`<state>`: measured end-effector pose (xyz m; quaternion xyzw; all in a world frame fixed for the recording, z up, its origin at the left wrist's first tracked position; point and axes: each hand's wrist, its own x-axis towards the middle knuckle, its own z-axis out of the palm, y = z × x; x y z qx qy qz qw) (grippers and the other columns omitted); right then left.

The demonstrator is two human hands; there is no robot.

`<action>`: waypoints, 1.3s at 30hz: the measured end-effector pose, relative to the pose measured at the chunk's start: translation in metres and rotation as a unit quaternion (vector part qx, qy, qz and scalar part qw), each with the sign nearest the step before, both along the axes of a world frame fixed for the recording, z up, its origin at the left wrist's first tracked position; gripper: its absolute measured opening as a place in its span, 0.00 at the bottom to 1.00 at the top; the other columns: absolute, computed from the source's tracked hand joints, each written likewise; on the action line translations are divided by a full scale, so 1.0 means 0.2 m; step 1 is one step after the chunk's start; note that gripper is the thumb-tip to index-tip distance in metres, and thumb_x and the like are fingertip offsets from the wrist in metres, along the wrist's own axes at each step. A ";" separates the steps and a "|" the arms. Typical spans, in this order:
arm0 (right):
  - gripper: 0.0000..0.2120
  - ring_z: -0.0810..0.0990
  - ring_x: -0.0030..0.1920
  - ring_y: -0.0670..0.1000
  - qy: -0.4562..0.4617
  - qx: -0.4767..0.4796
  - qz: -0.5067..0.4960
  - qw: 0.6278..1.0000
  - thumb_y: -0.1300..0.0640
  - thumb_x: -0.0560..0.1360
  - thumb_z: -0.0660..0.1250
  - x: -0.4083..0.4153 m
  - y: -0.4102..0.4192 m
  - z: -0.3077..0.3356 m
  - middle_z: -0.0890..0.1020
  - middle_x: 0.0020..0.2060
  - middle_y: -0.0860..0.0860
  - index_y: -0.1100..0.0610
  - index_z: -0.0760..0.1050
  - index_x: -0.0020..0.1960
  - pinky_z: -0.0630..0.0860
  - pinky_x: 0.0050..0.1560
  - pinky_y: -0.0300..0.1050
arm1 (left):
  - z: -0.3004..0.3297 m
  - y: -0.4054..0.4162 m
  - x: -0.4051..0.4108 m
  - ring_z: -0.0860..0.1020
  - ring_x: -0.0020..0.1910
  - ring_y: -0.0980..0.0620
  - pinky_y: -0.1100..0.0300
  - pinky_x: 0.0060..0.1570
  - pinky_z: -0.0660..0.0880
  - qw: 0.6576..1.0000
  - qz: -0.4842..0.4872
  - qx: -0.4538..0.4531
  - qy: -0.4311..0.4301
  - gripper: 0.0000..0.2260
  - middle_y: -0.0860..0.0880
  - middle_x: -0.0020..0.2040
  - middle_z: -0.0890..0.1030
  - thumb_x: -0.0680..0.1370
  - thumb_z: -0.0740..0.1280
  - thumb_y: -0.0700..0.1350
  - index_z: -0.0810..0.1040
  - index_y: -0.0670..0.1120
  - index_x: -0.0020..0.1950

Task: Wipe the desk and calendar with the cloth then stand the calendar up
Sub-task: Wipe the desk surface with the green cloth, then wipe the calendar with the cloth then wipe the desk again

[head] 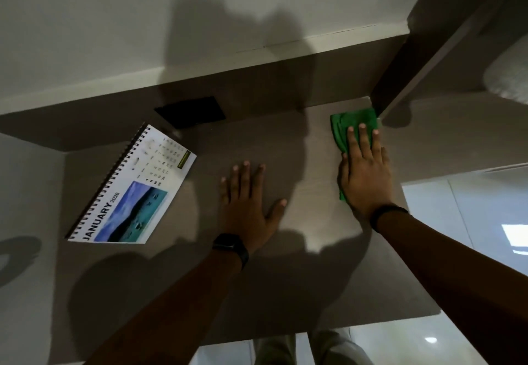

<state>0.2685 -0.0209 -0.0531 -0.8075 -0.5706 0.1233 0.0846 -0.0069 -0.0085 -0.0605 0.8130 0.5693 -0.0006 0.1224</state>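
A spiral-bound January calendar (134, 184) lies flat on the left part of the grey-brown desk (285, 279). My right hand (365, 170) presses flat on a green cloth (353, 122) at the desk's far right corner, fingers spread over it. The cloth sticks out beyond my fingertips and below my palm. My left hand (248, 202) rests flat on the desk's middle, fingers apart, holding nothing, a hand's width right of the calendar.
A dark rectangular panel (190, 112) sits in the desk's back wall behind the calendar. A dark upright post (400, 79) rises at the far right corner beside the cloth. The desk's front edge runs near my legs; pale floor tiles (457, 207) show to the right.
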 end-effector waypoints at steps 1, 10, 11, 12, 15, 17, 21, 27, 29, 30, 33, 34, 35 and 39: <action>0.29 0.52 0.83 0.63 0.010 0.005 -0.003 1.000 0.53 0.85 0.53 -0.01 0.00 0.00 0.56 0.84 0.59 0.56 0.51 0.84 0.56 0.81 0.65 | 0.01 0.00 0.00 0.46 0.85 0.40 0.36 0.81 0.45 1.000 -0.003 -0.010 -0.003 0.39 0.43 0.86 0.50 0.80 0.55 0.70 0.49 0.51 0.86; 0.26 0.54 0.83 0.60 0.278 0.062 -0.030 0.958 0.63 0.85 0.57 -0.67 -0.11 0.10 0.60 0.83 0.57 0.58 0.59 0.82 0.56 0.81 0.63 | 0.46 0.02 -0.45 0.44 0.85 0.39 0.35 0.81 0.48 0.993 0.002 0.106 -0.044 0.40 0.42 0.86 0.50 0.80 0.65 0.63 0.54 0.48 0.85; 0.26 0.54 0.83 0.61 0.313 0.076 -0.047 0.945 0.63 0.85 0.56 -0.78 -0.09 0.12 0.60 0.83 0.57 0.58 0.60 0.82 0.56 0.82 0.63 | 0.53 0.05 -0.56 0.44 0.84 0.38 0.35 0.81 0.48 0.990 -0.002 0.137 -0.025 0.39 0.42 0.86 0.49 0.80 0.65 0.62 0.53 0.48 0.85; 0.25 0.53 0.83 0.60 0.339 0.091 -0.059 0.935 0.62 0.85 0.54 -0.90 -0.06 0.14 0.60 0.83 0.57 0.59 0.60 0.82 0.55 0.82 0.62 | 0.59 0.09 -0.67 0.44 0.84 0.38 0.35 0.81 0.47 0.989 -0.006 0.149 0.000 0.40 0.41 0.86 0.48 0.81 0.65 0.62 0.51 0.47 0.86; 0.25 0.50 0.84 0.56 0.391 0.119 -0.054 0.911 0.59 0.87 0.53 -1.22 0.02 0.23 0.57 0.84 0.53 0.57 0.58 0.83 0.49 0.81 0.50 | 0.69 0.20 -0.97 0.44 0.84 0.37 0.34 0.81 0.49 0.987 -0.009 0.117 0.110 0.46 0.40 0.86 0.45 0.79 0.62 0.67 0.43 0.45 0.86; 0.25 0.48 0.84 0.56 0.421 0.124 -0.034 0.898 0.59 0.87 0.55 -1.41 0.08 0.27 0.55 0.84 0.53 0.56 0.57 0.83 0.49 0.81 0.50 | 0.69 0.24 -1.11 0.44 0.84 0.37 0.33 0.80 0.52 0.980 -0.027 0.093 0.175 0.47 0.39 0.86 0.45 0.78 0.60 0.69 0.42 0.45 0.85; 0.28 0.48 0.83 0.63 0.450 0.157 0.000 0.879 0.57 0.84 0.56 -1.64 0.21 0.25 0.56 0.84 0.57 0.58 0.55 0.83 0.65 0.75 0.64 | 0.66 0.29 -1.19 0.45 0.84 0.40 0.35 0.81 0.53 0.982 -0.048 0.046 0.178 0.47 0.41 0.86 0.47 0.79 0.66 0.64 0.42 0.45 0.85; 0.33 0.49 0.83 0.62 0.422 0.209 0.031 0.882 0.70 0.80 0.60 -1.86 0.30 0.22 0.55 0.84 0.56 0.57 0.55 0.83 0.67 0.75 0.56 | 0.64 0.29 -1.19 0.44 0.83 0.42 0.35 0.80 0.55 0.989 -0.048 0.032 0.139 0.46 0.40 0.85 0.49 0.79 0.71 0.56 0.39 0.52 0.83; 0.36 0.48 0.83 0.61 0.375 0.217 0.081 0.898 0.70 0.78 0.59 -1.90 0.23 0.16 0.55 0.84 0.56 0.57 0.55 0.84 0.53 0.81 0.49 | 0.64 0.29 -1.20 0.46 0.83 0.41 0.35 0.79 0.56 0.988 -0.063 0.045 0.137 0.46 0.39 0.85 0.51 0.79 0.72 0.55 0.40 0.52 0.83; 0.37 0.47 0.84 0.61 0.354 0.216 0.108 0.904 0.70 0.78 0.61 -1.91 0.20 0.13 0.53 0.84 0.55 0.57 0.53 0.84 0.50 0.82 0.50 | 0.64 0.29 -1.20 0.47 0.83 0.40 0.35 0.79 0.56 0.987 -0.069 0.050 0.135 0.46 0.39 0.85 0.52 0.78 0.72 0.54 0.41 0.52 0.83; 0.40 0.45 0.84 0.61 0.375 0.189 0.085 0.903 0.70 0.78 0.63 -1.87 0.21 0.11 0.50 0.85 0.55 0.56 0.50 0.85 0.61 0.79 0.62 | 0.64 0.29 -1.20 0.47 0.83 0.40 0.35 0.79 0.56 0.988 -0.063 0.046 0.136 0.47 0.39 0.85 0.52 0.78 0.74 0.52 0.41 0.54 0.83; 0.40 0.45 0.83 0.62 0.399 0.180 0.053 0.898 0.69 0.78 0.64 -1.85 0.25 0.13 0.51 0.85 0.56 0.56 0.51 0.85 0.66 0.77 0.63 | 0.64 0.30 -1.19 0.46 0.83 0.41 0.35 0.79 0.55 0.988 -0.059 0.043 0.137 0.48 0.39 0.85 0.53 0.77 0.75 0.52 0.41 0.55 0.83; 0.39 0.46 0.83 0.63 0.416 0.173 0.030 0.892 0.68 0.78 0.64 -1.84 0.28 0.16 0.51 0.85 0.56 0.56 0.52 0.84 0.71 0.74 0.63 | 0.63 0.30 -1.19 0.46 0.83 0.41 0.36 0.79 0.54 0.988 -0.057 0.044 0.139 0.48 0.39 0.85 0.53 0.77 0.75 0.52 0.42 0.55 0.82; 0.33 0.47 0.84 0.63 0.403 0.178 0.097 0.892 0.60 0.80 0.54 -1.93 0.22 0.21 0.53 0.85 0.57 0.57 0.52 0.84 0.64 0.78 0.66 | 0.63 0.29 -1.20 0.48 0.82 0.39 0.39 0.78 0.51 0.984 -0.065 0.066 0.154 0.48 0.37 0.84 0.55 0.77 0.76 0.53 0.46 0.45 0.84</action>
